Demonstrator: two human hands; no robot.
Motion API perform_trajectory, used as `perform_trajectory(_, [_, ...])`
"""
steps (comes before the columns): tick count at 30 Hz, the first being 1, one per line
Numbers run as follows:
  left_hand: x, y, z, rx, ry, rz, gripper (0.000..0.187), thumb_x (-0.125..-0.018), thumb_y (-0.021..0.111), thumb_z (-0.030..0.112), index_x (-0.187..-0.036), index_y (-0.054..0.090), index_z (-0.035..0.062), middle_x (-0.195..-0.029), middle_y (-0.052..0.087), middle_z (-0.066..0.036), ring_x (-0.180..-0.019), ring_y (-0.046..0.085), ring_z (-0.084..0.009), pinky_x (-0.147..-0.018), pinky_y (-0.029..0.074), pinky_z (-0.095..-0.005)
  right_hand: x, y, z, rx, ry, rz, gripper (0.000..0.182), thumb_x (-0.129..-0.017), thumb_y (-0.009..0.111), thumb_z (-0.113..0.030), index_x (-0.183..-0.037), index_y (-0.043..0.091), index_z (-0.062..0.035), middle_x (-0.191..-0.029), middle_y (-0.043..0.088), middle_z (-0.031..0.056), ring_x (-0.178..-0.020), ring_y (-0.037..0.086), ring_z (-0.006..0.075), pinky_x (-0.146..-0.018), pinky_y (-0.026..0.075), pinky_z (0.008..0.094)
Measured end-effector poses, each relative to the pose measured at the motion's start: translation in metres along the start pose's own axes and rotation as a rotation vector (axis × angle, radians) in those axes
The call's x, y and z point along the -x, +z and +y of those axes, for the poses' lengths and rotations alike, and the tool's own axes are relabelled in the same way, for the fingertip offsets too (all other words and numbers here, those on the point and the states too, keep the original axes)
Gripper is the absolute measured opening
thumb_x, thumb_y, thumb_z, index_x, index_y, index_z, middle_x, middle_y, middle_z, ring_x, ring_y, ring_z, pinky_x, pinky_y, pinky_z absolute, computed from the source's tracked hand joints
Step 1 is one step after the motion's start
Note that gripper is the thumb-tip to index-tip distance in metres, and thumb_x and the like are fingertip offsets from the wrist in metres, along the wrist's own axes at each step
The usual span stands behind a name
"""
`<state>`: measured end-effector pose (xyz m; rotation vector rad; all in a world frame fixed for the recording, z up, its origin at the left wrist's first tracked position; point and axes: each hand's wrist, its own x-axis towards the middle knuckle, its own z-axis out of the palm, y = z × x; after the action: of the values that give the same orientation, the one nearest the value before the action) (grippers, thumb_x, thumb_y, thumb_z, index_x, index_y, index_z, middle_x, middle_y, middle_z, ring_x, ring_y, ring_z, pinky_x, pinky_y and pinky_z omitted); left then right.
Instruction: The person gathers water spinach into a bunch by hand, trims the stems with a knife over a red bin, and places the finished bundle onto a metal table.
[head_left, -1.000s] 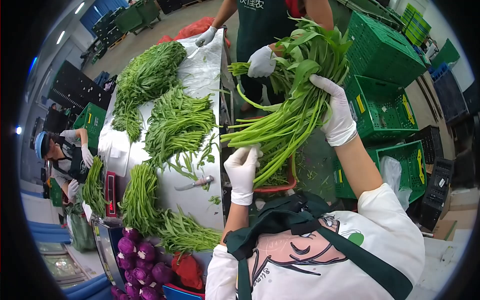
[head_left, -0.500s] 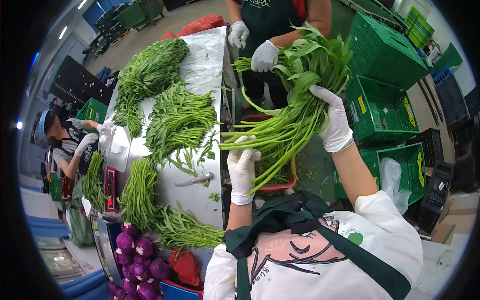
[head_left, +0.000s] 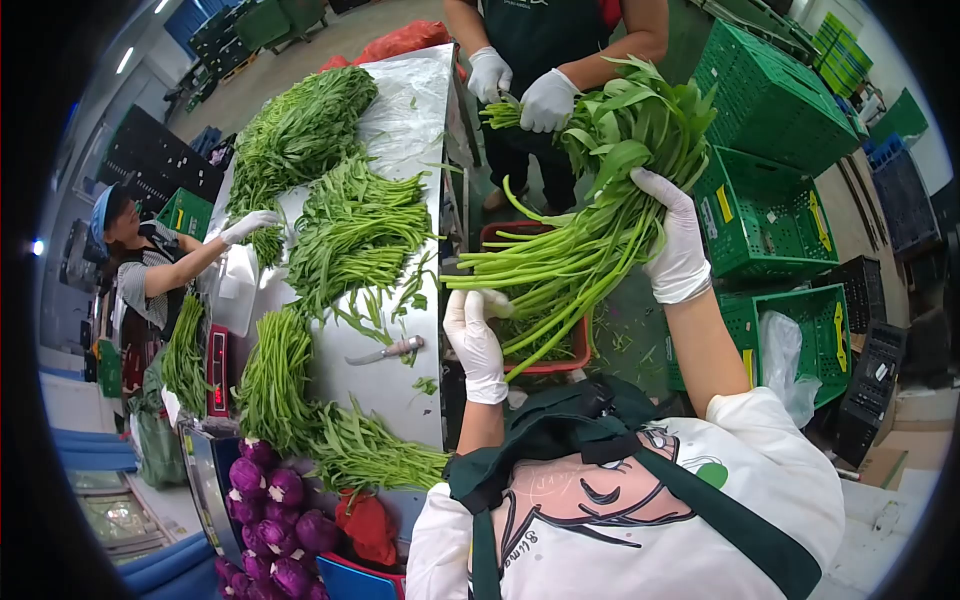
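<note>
My right hand [head_left: 676, 240], in a white glove, is closed around a large bunch of water spinach [head_left: 590, 240], just below its leaves. The stems fan out leftward over the table's edge. My left hand [head_left: 476, 340], also gloved, has its fingers curled at the lower stems near their cut ends; the stems partly hide the fingertips. Beneath the bunch, a red basket [head_left: 582, 350] contains green trimmings. On the metal table [head_left: 400, 400] to the left lies a knife [head_left: 388, 350] beside a water spinach pile [head_left: 360, 235].
Across from me, a co-worker's gloved hands [head_left: 548, 100] hold another bunch. A second co-worker [head_left: 150, 260] reaches over the table's far left side, near a scale [head_left: 217, 370]. Purple onions [head_left: 280, 535] sit at lower left. Green crates [head_left: 765, 220] are stacked on the right.
My left hand has dropped slightly along the stems; my right hand has shifted slightly right. The left co-worker's arm now stretches toward the greens. The co-worker opposite has brought both hands together at their bunch.
</note>
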<state>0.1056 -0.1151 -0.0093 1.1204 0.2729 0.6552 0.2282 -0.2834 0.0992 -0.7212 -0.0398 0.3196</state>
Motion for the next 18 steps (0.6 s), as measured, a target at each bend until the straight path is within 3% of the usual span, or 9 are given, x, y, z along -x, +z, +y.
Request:
perform_trajectory(3, [-0.008, -0.018, -0.011, -0.188, 0.040, 0.029, 0.019, -0.091, 0.045, 0.012, -0.076, 0.052, 0.0029, -0.065, 0.054, -0.002, -0.058, 0.049, -0.0084, -0.056, 0.039, -0.0205, 0.001, -0.005, -0.006, 0.020, -0.027, 0.053, 0.028, -0.078, 0.058, -0.006, -0.105, 0.054, 0.0002, -0.092, 0.062, 0.0116, -0.078, 0.063, 0.0237, -0.071, 0.054, 0.0368])
perform_trajectory(4, [-0.011, -0.028, -0.017, -0.155, 0.017, 0.028, 0.012, -0.088, 0.049, 0.009, -0.082, 0.056, 0.0014, -0.069, 0.053, 0.000, -0.059, 0.047, -0.0066, -0.057, 0.040, -0.0194, 0.001, -0.005, -0.007, -0.008, -0.048, 0.057, 0.027, -0.078, 0.058, -0.006, -0.105, 0.054, 0.0005, -0.091, 0.062, 0.0119, -0.075, 0.063, 0.0244, -0.070, 0.054, 0.0370])
perform_trajectory(7, [-0.016, -0.039, -0.024, -0.575, 0.008, -0.006, 0.013, -0.082, 0.056, 0.008, -0.093, 0.058, 0.0014, -0.078, 0.054, -0.002, -0.066, 0.050, -0.0101, -0.064, 0.042, -0.0227, 0.001, -0.008, -0.009, -0.001, -0.051, 0.042, 0.028, -0.078, 0.058, -0.006, -0.105, 0.054, 0.0007, -0.092, 0.062, 0.0116, -0.076, 0.062, 0.0245, -0.070, 0.054, 0.0371])
perform_trajectory(8, [-0.016, -0.037, -0.019, -0.762, 0.196, -0.011, 0.027, -0.077, 0.061, 0.007, -0.103, 0.057, 0.0023, -0.087, 0.055, -0.004, -0.077, 0.052, -0.0157, -0.074, 0.043, -0.0271, 0.002, -0.010, -0.010, 0.003, -0.053, 0.040, 0.028, -0.078, 0.058, -0.005, -0.105, 0.054, 0.0005, -0.092, 0.061, 0.0115, -0.077, 0.062, 0.0243, -0.070, 0.054, 0.0372])
perform_trajectory(11, [-0.009, -0.015, 0.015, -0.692, 0.366, 0.080, 0.029, -0.075, 0.062, 0.007, -0.103, 0.057, 0.0023, -0.091, 0.056, -0.008, -0.086, 0.053, -0.0207, -0.081, 0.041, -0.0306, 0.003, -0.009, -0.009, 0.002, -0.050, 0.035, 0.028, -0.078, 0.058, -0.005, -0.106, 0.054, -0.0001, -0.094, 0.061, 0.0110, -0.078, 0.062, 0.0238, -0.070, 0.054, 0.0373])
perform_trajectory(12, [-0.012, -0.015, 0.018, -0.692, 0.467, 0.021, 0.026, -0.076, 0.063, 0.007, -0.101, 0.058, 0.0022, -0.092, 0.057, -0.008, -0.088, 0.053, -0.0209, -0.082, 0.041, -0.0306, 0.005, -0.008, -0.008, -0.003, -0.045, 0.035, 0.028, -0.078, 0.058, -0.004, -0.106, 0.054, -0.0004, -0.094, 0.061, 0.0108, -0.079, 0.062, 0.0235, -0.071, 0.054, 0.0372])
perform_trajectory(15, [-0.017, -0.016, 0.019, -0.697, 0.280, -0.152, 0.022, -0.077, 0.064, 0.009, -0.098, 0.060, 0.0016, -0.092, 0.057, -0.008, -0.088, 0.053, -0.0215, -0.082, 0.042, -0.0305, 0.006, -0.006, -0.007, -0.011, -0.019, 0.019, 0.029, -0.077, 0.059, -0.004, -0.106, 0.054, -0.0009, -0.095, 0.061, 0.0104, -0.079, 0.062, 0.0228, -0.071, 0.054, 0.0368])
perform_trajectory(18, [-0.018, -0.012, 0.022, -0.763, 0.310, -0.223, 0.018, -0.074, 0.067, 0.007, -0.092, 0.063, 0.0038, -0.090, 0.058, -0.007, -0.085, 0.053, -0.0204, -0.078, 0.042, -0.0294, 0.006, -0.003, -0.006, -0.017, 0.000, -0.006, 0.029, -0.077, 0.059, -0.004, -0.106, 0.054, -0.0010, -0.094, 0.061, 0.0101, -0.079, 0.062, 0.0222, -0.071, 0.054, 0.0364])
